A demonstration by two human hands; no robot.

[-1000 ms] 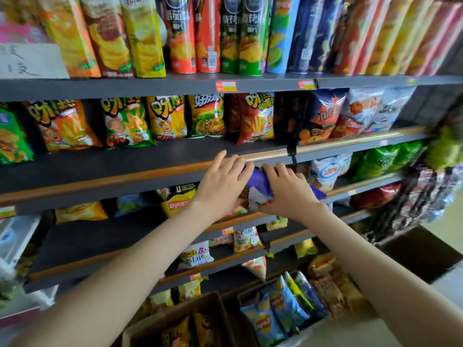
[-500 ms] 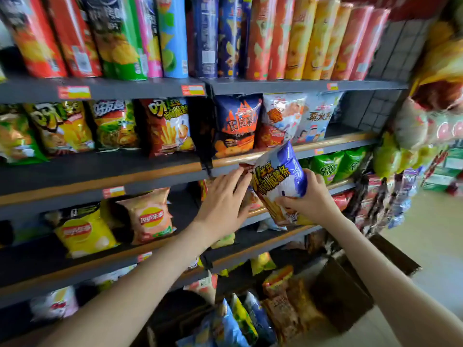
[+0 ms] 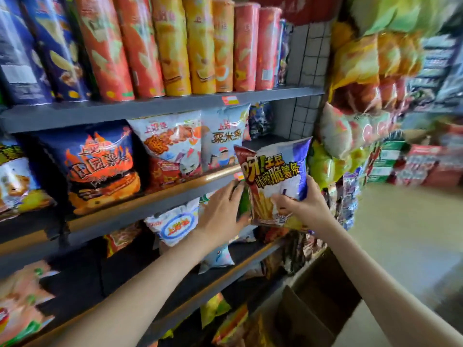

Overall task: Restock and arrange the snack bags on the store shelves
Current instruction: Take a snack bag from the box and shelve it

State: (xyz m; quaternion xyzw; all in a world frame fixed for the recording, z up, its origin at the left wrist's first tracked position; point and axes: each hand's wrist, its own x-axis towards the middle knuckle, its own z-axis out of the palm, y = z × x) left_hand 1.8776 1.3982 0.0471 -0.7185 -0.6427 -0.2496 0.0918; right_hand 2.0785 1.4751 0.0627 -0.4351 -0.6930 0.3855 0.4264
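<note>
- The purple and white snack bag (image 3: 275,171) is held upright in front of the middle shelf (image 3: 162,201), near its right end.
- The bag's lower part is gripped by the right hand (image 3: 303,209).
- The left hand (image 3: 220,216) is held open, fingers straight, just beside the bag's left edge.

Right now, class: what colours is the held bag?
The bag is white and blue-purple with a red corner; head view.
</note>
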